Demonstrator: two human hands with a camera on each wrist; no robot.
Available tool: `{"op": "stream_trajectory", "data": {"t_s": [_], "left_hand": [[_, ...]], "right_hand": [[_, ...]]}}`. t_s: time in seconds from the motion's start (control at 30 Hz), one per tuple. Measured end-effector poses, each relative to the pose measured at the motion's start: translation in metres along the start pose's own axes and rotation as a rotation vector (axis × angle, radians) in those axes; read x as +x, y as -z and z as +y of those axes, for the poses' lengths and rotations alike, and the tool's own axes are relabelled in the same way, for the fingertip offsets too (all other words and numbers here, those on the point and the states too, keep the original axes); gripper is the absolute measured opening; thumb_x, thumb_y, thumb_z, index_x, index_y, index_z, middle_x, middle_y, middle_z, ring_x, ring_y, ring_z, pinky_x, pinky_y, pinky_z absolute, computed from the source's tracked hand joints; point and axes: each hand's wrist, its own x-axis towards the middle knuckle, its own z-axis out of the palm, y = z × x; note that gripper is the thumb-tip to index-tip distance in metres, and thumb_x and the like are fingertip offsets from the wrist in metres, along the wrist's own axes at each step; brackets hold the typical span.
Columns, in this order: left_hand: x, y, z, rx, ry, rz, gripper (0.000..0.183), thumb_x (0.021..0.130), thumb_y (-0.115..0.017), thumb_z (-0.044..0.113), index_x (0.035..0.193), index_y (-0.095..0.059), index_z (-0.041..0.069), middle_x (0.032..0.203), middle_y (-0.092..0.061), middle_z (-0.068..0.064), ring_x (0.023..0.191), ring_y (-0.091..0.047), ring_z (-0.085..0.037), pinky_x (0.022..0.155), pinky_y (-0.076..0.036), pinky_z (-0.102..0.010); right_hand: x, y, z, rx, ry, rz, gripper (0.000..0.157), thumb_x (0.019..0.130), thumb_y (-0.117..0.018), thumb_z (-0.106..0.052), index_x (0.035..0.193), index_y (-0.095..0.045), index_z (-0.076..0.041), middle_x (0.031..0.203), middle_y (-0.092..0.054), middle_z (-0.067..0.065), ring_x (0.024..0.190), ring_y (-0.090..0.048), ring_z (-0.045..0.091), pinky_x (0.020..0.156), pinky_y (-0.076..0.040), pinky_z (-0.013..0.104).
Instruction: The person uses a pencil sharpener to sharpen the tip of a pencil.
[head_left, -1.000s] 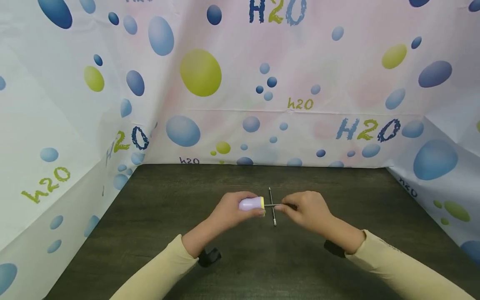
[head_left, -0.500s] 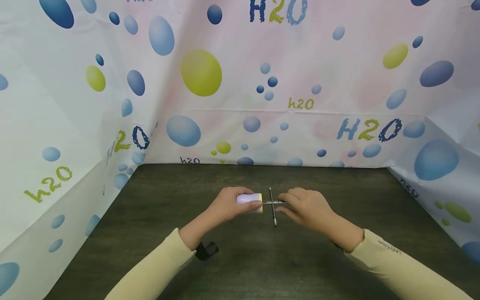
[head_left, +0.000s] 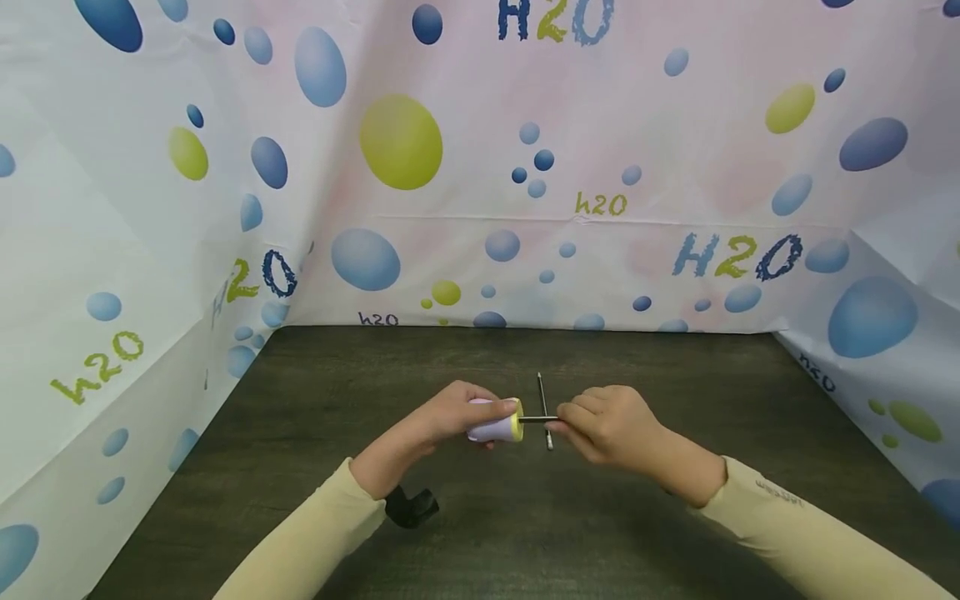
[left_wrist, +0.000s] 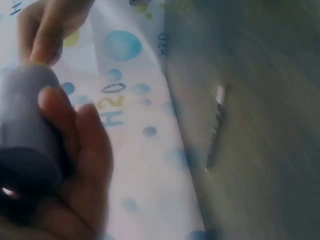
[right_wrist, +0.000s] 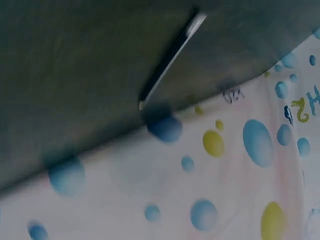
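In the head view my left hand (head_left: 435, 423) grips a lavender pencil sharpener (head_left: 493, 430) with a yellow rim, thumb along its top. A dark pencil (head_left: 537, 419) runs from the rimmed end across to my right hand (head_left: 617, 427), whose thumb and fingers pinch it; its tip is hidden inside the sharpener. Close up in the left wrist view, the sharpener (left_wrist: 25, 110) lies against curled fingers, with part of the right hand (left_wrist: 57, 30) beyond it. Neither hand nor sharpener shows in the right wrist view.
A second pencil (head_left: 542, 392) lies on the dark wooden table (head_left: 480, 517), beneath the held one, its white end toward me. A white sheet (head_left: 465, 167) printed with bubbles and lettering stands behind and at both sides of the table.
My right hand turns and shifts on the pencil, its fingers now curled closer. The left hand rolls the sharpener slightly, its thumb coming over the top. The pencil on the table stays put.
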Motion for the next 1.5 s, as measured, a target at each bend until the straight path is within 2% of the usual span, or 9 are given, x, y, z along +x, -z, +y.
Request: {"op": "stream_trajectory", "data": {"t_s": [0.1,0.23,0.3,0.43,0.7,0.97,1.17,1.27,1.5], "left_hand": [[0.002,-0.008,-0.002,0.199,-0.130,0.150,0.044,0.093,-0.073,0.034,0.120,-0.072,0.000,0.104,-0.073,-0.014,0.078,-0.064,-0.013,0.070,-0.057,-0.032],[0.003,-0.017,-0.006,0.521,-0.431,0.329,0.045,0.083,-0.086,0.031,0.118,-0.073,0.006,0.108,-0.075,-0.010,0.083,-0.065,-0.017,0.067,-0.050,-0.022],[0.002,-0.018,-0.009,0.648,-0.555,0.402,0.046,0.080,-0.088,0.030,0.117,-0.073,0.007,0.105,-0.076,-0.008,0.082,-0.065,-0.017,0.067,-0.049,-0.020],[0.002,-0.018,-0.010,0.667,-0.555,0.441,0.044,0.080,-0.088,0.030,0.115,-0.073,0.007,0.105,-0.076,-0.007,0.082,-0.066,-0.017,0.066,-0.050,-0.021],[0.010,-0.008,-0.001,0.235,-0.097,0.231,0.045,0.095,-0.070,0.039,0.121,-0.073,0.003,0.105,-0.074,-0.015,0.080,-0.067,-0.022,0.068,-0.055,-0.031],[0.006,-0.002,-0.001,-0.031,0.045,-0.040,0.050,0.102,-0.057,0.045,0.105,-0.074,-0.003,0.078,-0.069,-0.002,0.067,-0.068,-0.012,0.078,-0.059,-0.043],[0.006,-0.010,0.000,0.134,-0.077,0.142,0.046,0.093,-0.071,0.035,0.118,-0.072,-0.004,0.102,-0.073,-0.016,0.078,-0.065,-0.013,0.070,-0.058,-0.033],[0.005,-0.016,-0.003,0.274,-0.179,0.258,0.045,0.088,-0.079,0.032,0.120,-0.072,0.001,0.108,-0.073,-0.016,0.082,-0.063,-0.015,0.065,-0.052,-0.025],[0.005,-0.020,-0.019,0.869,-0.844,0.474,0.057,0.071,-0.094,0.035,0.115,-0.070,0.006,0.101,-0.074,-0.004,0.086,-0.069,-0.016,0.072,-0.057,-0.024]], "right_hand": [[-0.001,0.004,-0.001,0.320,-0.322,-0.205,0.048,0.109,-0.049,-0.036,0.074,-0.071,-0.011,0.053,-0.056,-0.009,0.045,-0.042,-0.003,0.045,-0.037,0.016],[0.000,0.009,0.009,0.922,-0.955,-0.554,0.045,0.106,-0.055,-0.031,0.071,-0.066,-0.006,0.051,-0.036,-0.011,0.047,-0.025,0.000,0.046,-0.025,0.021],[0.002,0.010,0.013,1.056,-1.156,-0.654,0.044,0.105,-0.055,-0.027,0.069,-0.060,-0.002,0.053,-0.031,-0.011,0.047,-0.022,0.004,0.047,-0.023,0.023],[-0.001,0.008,0.012,0.917,-1.064,-0.637,0.041,0.105,-0.057,-0.030,0.074,-0.065,-0.005,0.056,-0.042,-0.010,0.049,-0.028,0.003,0.050,-0.029,0.023],[-0.014,-0.002,0.009,-0.097,-0.234,-0.164,0.052,0.107,-0.042,-0.049,0.094,-0.072,-0.009,0.072,-0.067,-0.001,0.056,-0.057,0.010,0.048,-0.043,0.022],[-0.012,-0.005,0.015,-0.289,0.170,0.097,0.032,0.107,-0.055,-0.025,0.083,-0.069,-0.010,0.063,-0.058,-0.004,0.051,-0.045,0.008,0.044,-0.039,0.020],[-0.008,-0.003,0.005,-0.130,-0.070,-0.013,0.051,0.111,-0.040,-0.036,0.074,-0.063,-0.012,0.057,-0.057,-0.007,0.044,-0.045,0.004,0.041,-0.034,0.018],[-0.007,0.001,0.001,0.027,-0.280,-0.182,0.058,0.110,-0.036,-0.047,0.072,-0.066,-0.014,0.054,-0.056,-0.009,0.045,-0.040,-0.001,0.043,-0.030,0.017],[-0.001,0.009,0.015,1.030,-1.087,-0.733,0.043,0.106,-0.053,-0.027,0.072,-0.062,-0.002,0.053,-0.033,-0.011,0.047,-0.022,0.002,0.048,-0.023,0.023]]}}
